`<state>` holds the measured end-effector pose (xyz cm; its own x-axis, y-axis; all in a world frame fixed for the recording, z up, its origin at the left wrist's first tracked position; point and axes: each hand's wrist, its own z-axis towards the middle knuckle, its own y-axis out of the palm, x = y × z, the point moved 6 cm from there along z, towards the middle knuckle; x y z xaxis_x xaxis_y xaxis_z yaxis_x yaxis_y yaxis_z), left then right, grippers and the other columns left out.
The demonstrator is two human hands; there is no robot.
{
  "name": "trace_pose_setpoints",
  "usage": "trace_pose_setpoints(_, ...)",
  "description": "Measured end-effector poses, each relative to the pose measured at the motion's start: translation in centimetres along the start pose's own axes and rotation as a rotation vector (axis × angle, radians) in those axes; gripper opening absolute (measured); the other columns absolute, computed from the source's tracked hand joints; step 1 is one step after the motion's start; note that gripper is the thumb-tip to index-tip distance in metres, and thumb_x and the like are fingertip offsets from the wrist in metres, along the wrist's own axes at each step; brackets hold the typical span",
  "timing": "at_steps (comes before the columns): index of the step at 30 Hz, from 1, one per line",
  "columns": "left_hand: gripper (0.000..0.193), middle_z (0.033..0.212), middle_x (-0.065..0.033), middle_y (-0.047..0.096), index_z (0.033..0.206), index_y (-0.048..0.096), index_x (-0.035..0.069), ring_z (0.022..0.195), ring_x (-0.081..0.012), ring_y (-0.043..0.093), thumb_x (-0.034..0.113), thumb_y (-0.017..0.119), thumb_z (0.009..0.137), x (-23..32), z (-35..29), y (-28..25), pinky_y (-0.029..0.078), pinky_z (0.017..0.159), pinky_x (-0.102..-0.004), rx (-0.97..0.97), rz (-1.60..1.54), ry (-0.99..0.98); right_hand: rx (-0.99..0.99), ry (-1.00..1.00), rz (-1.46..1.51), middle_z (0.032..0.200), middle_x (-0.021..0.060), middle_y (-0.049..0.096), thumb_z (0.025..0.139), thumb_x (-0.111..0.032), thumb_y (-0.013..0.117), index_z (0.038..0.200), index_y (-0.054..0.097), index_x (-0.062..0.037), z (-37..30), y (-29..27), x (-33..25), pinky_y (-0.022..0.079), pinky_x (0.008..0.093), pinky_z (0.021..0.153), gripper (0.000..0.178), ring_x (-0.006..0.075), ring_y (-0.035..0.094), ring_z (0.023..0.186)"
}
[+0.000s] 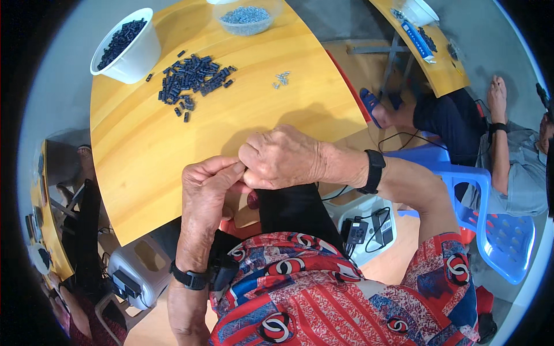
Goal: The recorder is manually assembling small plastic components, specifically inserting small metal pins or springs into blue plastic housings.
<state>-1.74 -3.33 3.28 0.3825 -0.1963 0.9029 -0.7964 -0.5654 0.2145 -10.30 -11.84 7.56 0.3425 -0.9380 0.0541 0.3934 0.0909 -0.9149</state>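
My left hand (209,183) and my right hand (281,155) meet just off the near edge of the yellow table (138,190). The left thumb and fingers are pinched together against the right hand, which is curled closed. Whatever lies between them is hidden by the fingers. Beyond my hands, a loose pile of small black plastic pieces (193,78) is spread on the table. To the right of that pile are several small silver metal pieces (281,79), perhaps screws.
A white bucket (135,57) of black pieces stands far left; a clear tub (245,26) of small silvery parts is at the back. On the right, a person (502,155) sits by a blue plastic chair (502,230) and another table (441,75). White stools (138,265) flank me.
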Motion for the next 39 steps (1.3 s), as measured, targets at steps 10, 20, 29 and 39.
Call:
trace_pose_setpoints(10,0.012,0.076,-0.0093,0.069,0.088,0.070,-0.003,0.061,-0.0126,0.064,0.005,0.062,0.085,0.8,1.6,2.4,0.052,0.059,-0.0221,0.016,0.037,0.006,0.050,0.343,0.109,0.067,0.0041,0.043,0.070,-0.023,0.067,0.063,0.050,-0.0065,-2.1,-1.3,2.5,0.044,0.0283,0.042,0.025,0.0174,0.054,0.064)
trace_pose_setpoints(20,0.023,0.085,-0.0105,0.069,0.098,0.068,-0.002,0.074,-0.0149,0.065,0.018,0.062,0.090,0.2,3.0,6.1,0.054,0.068,-0.0265,-0.152,0.140,0.053,0.178,0.563,-0.077,0.095,0.0107,0.061,0.076,-0.009,0.066,0.082,0.060,-0.0001,-8.9,-7.1,6.2,0.052,0.0287,0.062,0.013,0.0204,0.062,0.076)
trace_pose_setpoints(29,0.017,0.084,-0.0081,0.067,0.098,0.069,-0.001,0.068,-0.0112,0.059,0.010,0.065,0.086,2.5,3.0,-5.7,0.048,0.062,-0.0231,0.354,0.390,0.347,0.312,1.306,0.138,0.087,0.0159,0.065,0.083,-0.006,0.059,0.107,0.065,-0.0068,-27.3,-1.1,19.2,0.050,0.0349,0.063,0.024,0.0261,0.064,0.070)
trace_pose_setpoints(39,0.018,0.091,-0.0017,0.062,0.102,0.068,0.001,0.073,-0.0070,0.054,-0.001,0.063,0.084,2.8,5.1,-7.6,0.045,0.064,-0.0192,0.553,0.520,0.481,0.069,1.228,-0.077,0.109,0.0184,0.062,0.086,-0.012,0.057,0.117,0.059,-0.0070,-34.9,5.4,21.5,0.050,0.0418,0.074,0.031,0.0357,0.063,0.086)
